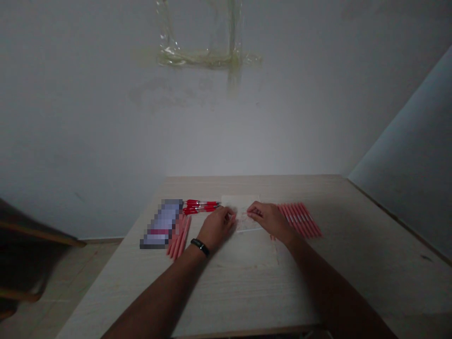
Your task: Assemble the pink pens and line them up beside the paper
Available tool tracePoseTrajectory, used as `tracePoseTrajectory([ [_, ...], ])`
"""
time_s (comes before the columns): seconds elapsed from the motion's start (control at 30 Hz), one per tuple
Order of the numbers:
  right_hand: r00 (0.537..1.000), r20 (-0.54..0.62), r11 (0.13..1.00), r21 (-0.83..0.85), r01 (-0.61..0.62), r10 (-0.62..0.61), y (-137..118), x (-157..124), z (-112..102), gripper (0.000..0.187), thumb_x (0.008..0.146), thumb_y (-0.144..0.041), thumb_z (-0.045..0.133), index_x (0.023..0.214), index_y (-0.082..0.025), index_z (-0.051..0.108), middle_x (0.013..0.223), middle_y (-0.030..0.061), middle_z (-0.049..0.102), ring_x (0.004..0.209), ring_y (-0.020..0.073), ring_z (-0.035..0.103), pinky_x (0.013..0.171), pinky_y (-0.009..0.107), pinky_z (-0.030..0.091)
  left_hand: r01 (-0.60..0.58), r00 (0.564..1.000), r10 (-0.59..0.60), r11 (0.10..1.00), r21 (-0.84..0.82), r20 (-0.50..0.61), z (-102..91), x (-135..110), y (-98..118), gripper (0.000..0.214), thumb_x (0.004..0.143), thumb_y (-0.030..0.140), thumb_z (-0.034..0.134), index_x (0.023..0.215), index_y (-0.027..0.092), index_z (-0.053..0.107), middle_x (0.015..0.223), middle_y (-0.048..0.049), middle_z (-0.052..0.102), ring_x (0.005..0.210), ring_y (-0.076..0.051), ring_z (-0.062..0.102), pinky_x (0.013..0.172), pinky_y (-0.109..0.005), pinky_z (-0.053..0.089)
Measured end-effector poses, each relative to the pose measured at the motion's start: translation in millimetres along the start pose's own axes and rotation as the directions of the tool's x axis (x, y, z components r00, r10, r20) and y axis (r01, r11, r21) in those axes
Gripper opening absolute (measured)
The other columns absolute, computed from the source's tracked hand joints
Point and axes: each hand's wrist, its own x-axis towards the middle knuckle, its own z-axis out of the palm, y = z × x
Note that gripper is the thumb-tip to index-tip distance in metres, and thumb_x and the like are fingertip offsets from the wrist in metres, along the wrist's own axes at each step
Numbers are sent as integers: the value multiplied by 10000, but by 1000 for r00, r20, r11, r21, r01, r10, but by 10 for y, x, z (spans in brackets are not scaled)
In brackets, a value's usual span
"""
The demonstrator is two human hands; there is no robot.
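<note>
Left hand and right hand, both bare, resting low over the counter, a pale wood-grain surface. Left fingers and right fingers are curled inward and nearly meet, tips on a thin, translucent whitish sheet. Neither set is spread wide; whether they pinch the sheet or only touch it cannot be told.

Item: black wristband, on the left wrist, behind the left fingers.
Item: bundle of slim pens with red grips, lying crosswise just beyond the left fingers, their tips near the sheet.
Item: loose pink plastic pens, fanned together, left of the left fingers.
Item: neat row of pink-and-white striped pens, side by side, just right of the right fingers.
Item: flat rectangular package — pixelated, details unreadable — farther left of the left fingers, beside the pink pens.
Item: broad pale sheet, flat on the counter, nearer the wrists than the fingers.
</note>
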Motion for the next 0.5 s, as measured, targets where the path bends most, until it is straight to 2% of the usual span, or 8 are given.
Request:
tracePoseTrajectory([
  [0.13,1000,15,999,-38,7,-6,9,-5,-2,54,895,-246,647,901,-221,695,787,6,726,696,139,656,641,232,442,26,999,-26,1000,11,33,73,-26,-52,202,866,296,624,1023,173,652,791,-47,660,656,-155,570,591,-254,366],
  [0.3,999,-39,999,-42,34,-36,18,-2,-11,25,875,-219,671,892,-206,685,829,10,704,753,143,644,679,241,445,-10,1000,11,997,-75,19,80,-12,-53,294,899,354,599,1131,174,623,817,-39,665,688,-157,572,602,-252,383],
  [0.5,995,-70,997,-25,73,-75,37,19,-38,29,888,-220,662,888,-191,665,834,12,657,759,139,606,686,246,438,-103,994,105,992,-70,25,1,3,28,201,915,326,563,1015,187,668,871,-46,623,749,-155,545,643,-249,406],
])
